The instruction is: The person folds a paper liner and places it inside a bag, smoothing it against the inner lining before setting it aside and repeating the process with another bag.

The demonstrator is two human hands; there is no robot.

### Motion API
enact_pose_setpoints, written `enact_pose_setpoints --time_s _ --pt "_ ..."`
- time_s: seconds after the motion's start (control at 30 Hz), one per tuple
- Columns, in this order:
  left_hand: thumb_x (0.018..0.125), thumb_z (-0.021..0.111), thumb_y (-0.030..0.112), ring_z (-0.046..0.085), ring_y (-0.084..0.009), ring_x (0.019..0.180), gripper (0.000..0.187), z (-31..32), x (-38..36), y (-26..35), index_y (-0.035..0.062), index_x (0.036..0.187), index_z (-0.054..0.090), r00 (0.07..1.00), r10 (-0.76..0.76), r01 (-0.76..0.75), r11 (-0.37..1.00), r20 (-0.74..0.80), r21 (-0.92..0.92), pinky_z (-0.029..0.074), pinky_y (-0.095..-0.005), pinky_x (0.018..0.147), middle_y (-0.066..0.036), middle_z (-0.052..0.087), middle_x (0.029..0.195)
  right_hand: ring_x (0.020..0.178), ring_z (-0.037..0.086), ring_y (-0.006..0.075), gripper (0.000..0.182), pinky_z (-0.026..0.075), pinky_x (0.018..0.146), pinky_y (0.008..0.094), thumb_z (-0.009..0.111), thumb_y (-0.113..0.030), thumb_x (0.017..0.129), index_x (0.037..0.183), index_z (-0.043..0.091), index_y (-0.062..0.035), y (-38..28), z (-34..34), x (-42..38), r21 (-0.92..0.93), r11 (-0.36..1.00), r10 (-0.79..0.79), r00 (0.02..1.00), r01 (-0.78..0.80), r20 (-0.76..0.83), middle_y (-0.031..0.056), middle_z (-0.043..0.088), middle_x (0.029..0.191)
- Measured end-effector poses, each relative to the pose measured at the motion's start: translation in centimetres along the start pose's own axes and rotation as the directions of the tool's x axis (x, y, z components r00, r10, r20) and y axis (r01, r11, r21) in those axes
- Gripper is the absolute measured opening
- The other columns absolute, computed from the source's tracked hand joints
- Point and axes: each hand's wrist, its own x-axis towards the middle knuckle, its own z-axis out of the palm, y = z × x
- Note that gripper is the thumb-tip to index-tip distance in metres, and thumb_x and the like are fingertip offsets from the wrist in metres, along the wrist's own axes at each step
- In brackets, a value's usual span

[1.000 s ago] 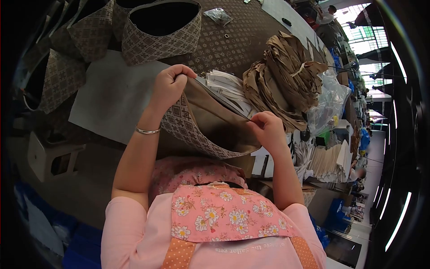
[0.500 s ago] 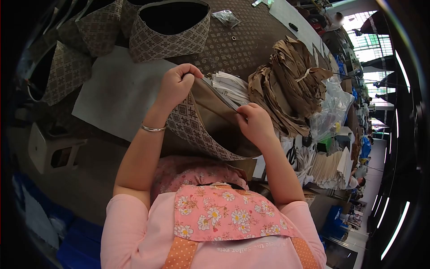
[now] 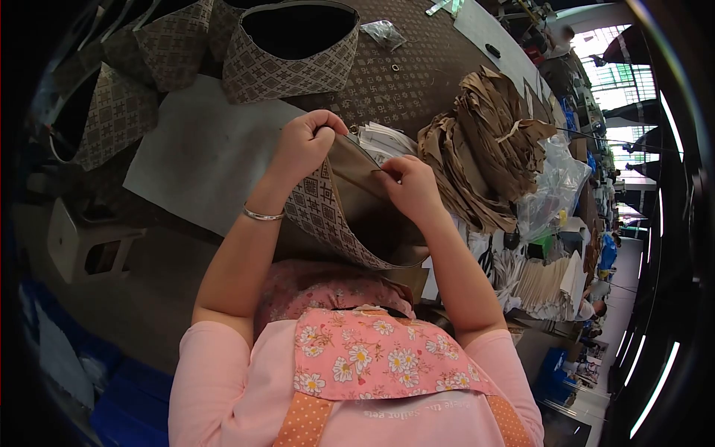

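A patterned bag body (image 3: 316, 203) with a plain brown inside hangs between my two hands over the near edge of the table. My left hand (image 3: 309, 141) is closed on the bag's upper rim at its far left corner. Farther along the same rim, my right hand (image 3: 408, 186) pinches the edge between thumb and fingers. The bag's mouth faces me and gapes open, its lower edge curving down close to my apron (image 3: 380, 350). Part of the rim is hidden under my fingers.
Several finished-looking patterned bags, one of them upright (image 3: 294, 63), stand at the back left. A grey sheet (image 3: 201, 156) lies on the table. To the right are a bundle of brown fabric pieces (image 3: 484, 149), white strips (image 3: 383, 140) and clear plastic (image 3: 555, 182). A stool (image 3: 71, 242) stands lower left.
My right hand has slid along the rim, up and left toward my left hand. The left hand keeps its grip on the bag. The whole view has shifted slightly.
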Motion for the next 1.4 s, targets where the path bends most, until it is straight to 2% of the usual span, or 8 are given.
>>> enact_pose_setpoints --time_s 0.1,0.17,0.23,0.6,0.8,1.0,1.17,1.4 --pt "0.081 0.047 0.002 0.041 -0.0003 0.053 0.022 -0.1 0.0 0.0 0.0034 0.085 0.070 1.000 0.013 -0.013 1.000 -0.001 0.015 0.034 -0.0199 0.048 0.006 0.055 0.063 0.087 0.064 0.0303 0.016 0.052 0.077 0.0376 0.070 -0.011 0.078 0.091 0.068 -0.0029 -0.1 0.2 0.4 0.031 0.998 0.050 0.999 -0.050 0.017 0.0134 0.065 0.091" --pt "0.081 0.048 0.003 0.042 -0.0007 0.054 0.022 -0.1 0.0 0.1 0.0031 0.086 0.070 1.000 0.017 -0.017 1.000 0.004 0.025 0.035 -0.0201 0.049 0.005 0.056 0.063 0.082 0.064 0.0216 0.020 0.052 0.072 0.0318 0.073 -0.007 0.076 0.095 0.066 -0.0036 -0.1 1.2 0.6 0.151 0.981 -0.097 0.981 0.123 -0.167 0.0085 0.064 0.089" --pt "0.081 0.046 -0.001 0.054 -0.0050 0.078 0.023 -0.3 0.0 0.4 0.0010 0.090 0.068 0.997 -0.055 0.051 0.995 0.053 0.082 0.045 -0.0208 0.073 0.001 0.065 0.086 0.083 0.062 0.0252 0.020 0.052 0.071 0.0348 0.072 -0.008 0.077 0.096 0.065 -0.0048 -0.6 1.7 0.8 0.111 0.976 -0.165 0.966 0.189 -0.202 0.0096 0.063 0.089" --pt "0.080 0.047 -0.001 0.054 -0.0051 0.079 0.025 -0.7 -0.3 0.9 0.0007 0.093 0.068 0.991 -0.042 0.030 0.995 0.127 0.096 0.045 -0.0210 0.073 0.001 0.064 0.087 0.071 0.060 0.0249 0.012 0.049 0.064 0.0350 0.071 -0.004 0.077 0.088 0.067 -0.0048 -2.4 3.7 1.4 0.124 0.934 -0.277 0.899 0.335 -0.340 0.0075 0.060 0.076" --pt "0.080 0.047 -0.001 0.051 -0.0036 0.074 0.025 -0.4 -0.2 0.6 0.0010 0.094 0.068 0.997 -0.011 0.006 0.998 0.081 0.060 0.043 -0.0197 0.068 0.002 0.064 0.086 0.073 0.060 0.0220 0.016 0.051 0.067 0.0314 0.070 -0.002 0.077 0.092 0.066 -0.0045 -1.9 3.6 1.3 0.325 0.912 -0.169 0.950 0.252 -0.262 0.0074 0.060 0.081" --pt "0.079 0.048 0.000 0.050 -0.0040 0.074 0.024 -0.9 -0.1 0.6 0.0008 0.092 0.068 0.993 -0.065 0.061 0.997 0.100 0.039 0.043 -0.0192 0.067 0.002 0.063 0.084 0.082 0.062 0.0218 0.025 0.052 0.071 0.0318 0.073 -0.006 0.077 0.101 0.064 -0.0032 -0.1 1.9 0.4 0.104 0.970 -0.177 0.929 0.221 -0.324 0.0095 0.061 0.094" --pt "0.079 0.047 0.000 0.052 -0.0045 0.075 0.024 -0.8 0.0 0.4 0.0009 0.091 0.068 0.994 -0.051 0.045 0.997 0.094 0.060 0.043 -0.0196 0.069 0.002 0.063 0.084 0.085 0.065 0.0230 0.022 0.053 0.076 0.0332 0.072 -0.010 0.081 0.100 0.067 0.0001 0.3 0.5 -0.3 0.287 0.957 0.044 0.999 -0.044 0.006 0.0115 0.065 0.097" --pt "0.078 0.047 -0.002 0.056 -0.0062 0.082 0.025 -0.9 -0.3 0.4 -0.0004 0.090 0.068 0.995 -0.040 0.036 0.999 0.097 0.040 0.046 -0.0210 0.077 0.000 0.065 0.088 0.085 0.066 0.0227 0.023 0.053 0.078 0.0322 0.071 -0.012 0.083 0.103 0.070 -0.0004 0.7 0.0 -0.6 0.270 0.961 0.053 0.998 -0.060 0.031 0.0116 0.066 0.097"
